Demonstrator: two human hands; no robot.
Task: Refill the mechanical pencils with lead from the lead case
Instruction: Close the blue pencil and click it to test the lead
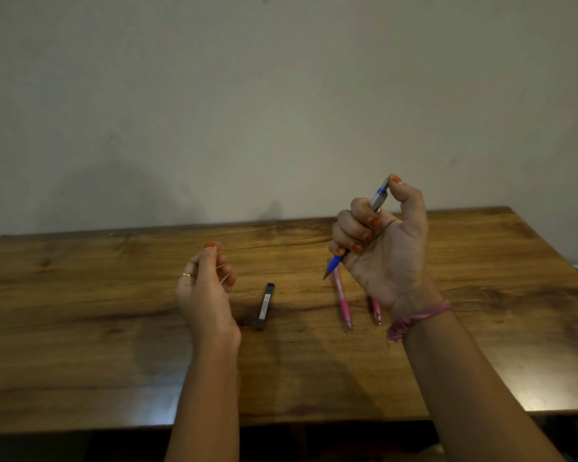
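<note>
Head view, sole view. Item: right hand (pixel 381 248), right of centre, raised above the table (pixel 114 345); four fingers clenched round a blue-and-silver mechanical pencil (pixel 357 233), thumb tip pressing on its top cap, point slanting down and to the left. Item: left hand (pixel 206 288), left of centre, lifted off the wood, fingers loosely curled with thumb tip near the fingertips; whether a lead is pinched there is too fine to tell. Item: lead case (pixel 265 306), dark and slim, lying flat at centre frame between the two hands, apart from both; whether its lid is open cannot be made out. Items: two pink mechanical pencils (pixel 342 303), flat on the table just below the right hand, the nearer-right one (pixel 376 310) partly hidden by the wrist. Pink thread band (pixel 417 316) on the right wrist; ring on a left finger. Step in hand, by judgement: the blue pencil is being clicked or its cap worked, the pink pair seemingly not yet begun. Next move likely needs the left hand to fetch lead from the case and steady, fine alignment with the pencil's open end.
</note>
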